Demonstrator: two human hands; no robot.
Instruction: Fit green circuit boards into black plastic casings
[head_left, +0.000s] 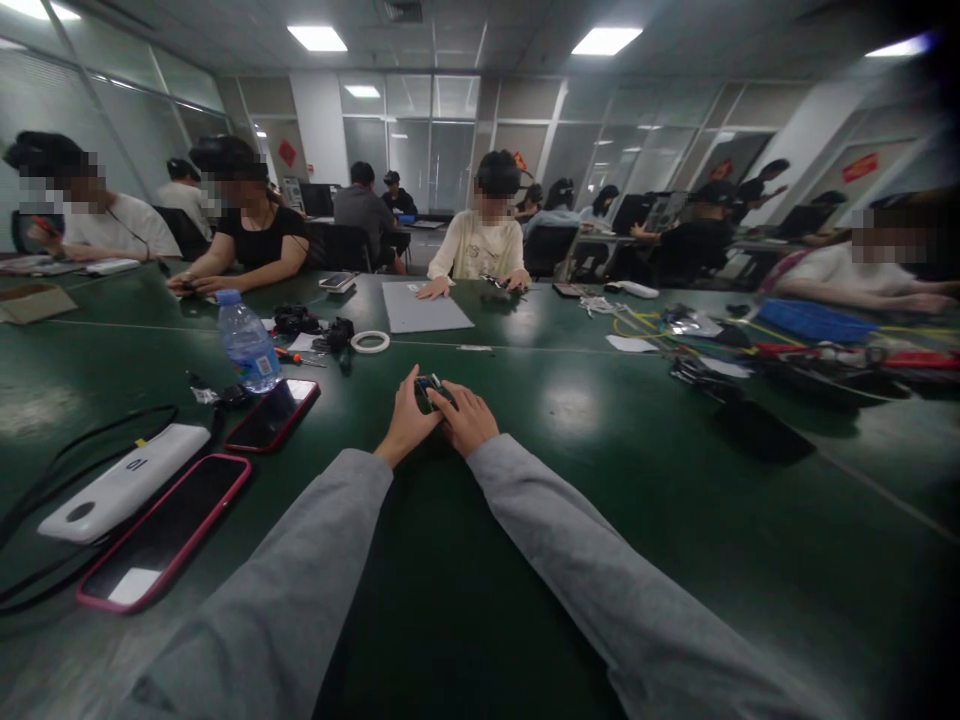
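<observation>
Both hands meet on a small dark part at the middle of the green desk (pixel 570 480).

The left hand (pixel 407 422) and the right hand (pixel 466 418) are curled around the part (pixel 427 392), gripping it between the fingertips just above the desk; what the part is cannot be told, as it is small and mostly covered. Grey sleeves (pixel 322 560) run back toward the camera. To the left lie two phones (pixel 271 416) in red cases, a white power bank (pixel 124 482) with a black cable (pixel 82 430), and a water bottle (pixel 249 345). Farther off are a roll of tape (pixel 370 342) and a grey sheet (pixel 424 306). Other people sit around the desk at work.
</observation>
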